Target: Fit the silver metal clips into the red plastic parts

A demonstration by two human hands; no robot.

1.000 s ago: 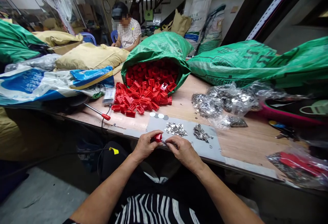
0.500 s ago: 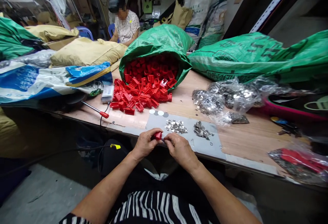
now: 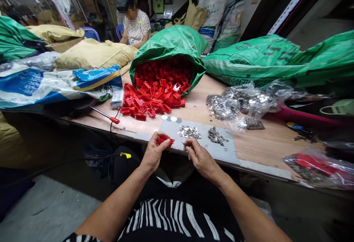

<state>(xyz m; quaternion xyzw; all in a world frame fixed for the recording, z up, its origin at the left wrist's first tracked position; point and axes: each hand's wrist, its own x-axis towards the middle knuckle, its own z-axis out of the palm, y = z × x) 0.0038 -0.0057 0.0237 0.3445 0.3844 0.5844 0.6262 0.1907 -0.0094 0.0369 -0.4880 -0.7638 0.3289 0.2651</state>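
Note:
My left hand (image 3: 155, 151) is closed round a small red plastic clip (image 3: 165, 139) at the table's near edge. My right hand (image 3: 197, 152) is a short way to its right, fingers pinched on a tiny metal piece (image 3: 183, 143). Both hands hover over a grey mat (image 3: 221, 149) that carries two small heaps of metal pieces (image 3: 189, 132). Beyond the mat a pile of red clips (image 3: 151, 103) spills from an open green sack (image 3: 171, 46).
Clear bags of metal parts (image 3: 243, 105) lie right of the red pile. A red-handled tool (image 3: 106, 115) and a cable lie to the left. Large green, yellow and blue sacks crowd the table's back. Another person (image 3: 134, 22) sits at the far end.
My hands, which were together on the red clip, have drawn apart. The left keeps the clip; the right has moved slightly right with a small metal piece.

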